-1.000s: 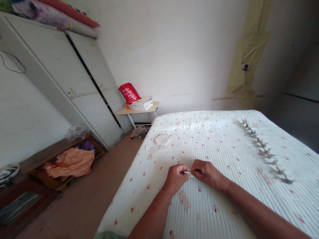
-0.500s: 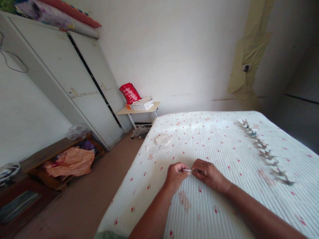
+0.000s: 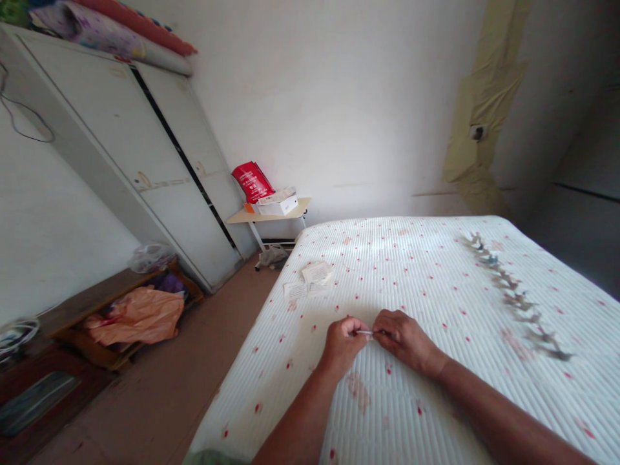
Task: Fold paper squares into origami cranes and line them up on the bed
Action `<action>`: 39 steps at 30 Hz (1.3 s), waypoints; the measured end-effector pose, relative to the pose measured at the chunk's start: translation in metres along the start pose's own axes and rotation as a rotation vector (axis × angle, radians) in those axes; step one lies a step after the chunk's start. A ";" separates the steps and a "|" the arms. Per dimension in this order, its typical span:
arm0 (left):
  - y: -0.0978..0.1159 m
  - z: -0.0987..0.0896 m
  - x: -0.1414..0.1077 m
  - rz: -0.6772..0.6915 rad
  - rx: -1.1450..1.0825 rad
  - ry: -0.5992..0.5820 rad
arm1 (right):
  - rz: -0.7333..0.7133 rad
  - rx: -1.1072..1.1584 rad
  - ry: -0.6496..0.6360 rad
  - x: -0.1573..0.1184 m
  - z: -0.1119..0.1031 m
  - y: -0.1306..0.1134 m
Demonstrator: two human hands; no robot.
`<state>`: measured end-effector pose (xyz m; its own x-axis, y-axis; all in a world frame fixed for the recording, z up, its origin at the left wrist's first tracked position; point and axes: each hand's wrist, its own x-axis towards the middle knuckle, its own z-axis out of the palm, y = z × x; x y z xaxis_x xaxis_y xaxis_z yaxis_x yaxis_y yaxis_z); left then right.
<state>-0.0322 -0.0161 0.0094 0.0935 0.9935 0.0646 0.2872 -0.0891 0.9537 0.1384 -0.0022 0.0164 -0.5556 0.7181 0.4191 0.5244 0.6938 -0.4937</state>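
My left hand [image 3: 345, 342] and my right hand [image 3: 407, 339] meet low over the bed [image 3: 416, 258], each closed in a pinch. Between the fingertips runs a small, thin, pale piece of folded paper [image 3: 364, 332]; its far end is hidden in my right fingers. Ahead and a little left of my hands lie several loose sheets of printed paper [image 3: 317, 272] on the white, red-dotted cover. To the right, a slanting row of small folded paper birds [image 3: 508, 284] stands on the bed, blurred at this distance.
A small table [image 3: 268, 216] past the bed's far left corner bears a red bag [image 3: 252, 182] and a white box [image 3: 279, 205]. Left stand a grey wardrobe [image 3: 116, 129] and a low wooden cabinet [image 3: 48, 391] with an orange plastic bag [image 3: 140, 315]. Brown floor [image 3: 159, 381] runs between.
My hands stay in the same place with the folded paper, and my fingers shift only slightly. Everything else is still.
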 end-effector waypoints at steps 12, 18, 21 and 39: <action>-0.001 0.005 0.001 0.026 0.090 0.011 | -0.004 -0.017 -0.013 0.002 0.003 0.004; -0.007 0.005 0.001 0.040 0.069 0.022 | -0.027 -0.038 -0.008 0.002 0.005 0.006; -0.006 0.006 0.002 0.030 0.054 0.007 | -0.005 -0.016 -0.011 0.002 0.005 0.005; 0.006 0.013 0.003 -0.164 -0.833 0.085 | 0.337 0.583 0.239 0.006 0.006 -0.015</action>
<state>-0.0178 -0.0151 0.0118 0.0310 0.9942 -0.1032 -0.5069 0.1046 0.8556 0.1231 -0.0090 0.0219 -0.2324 0.9269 0.2945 0.1755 0.3378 -0.9247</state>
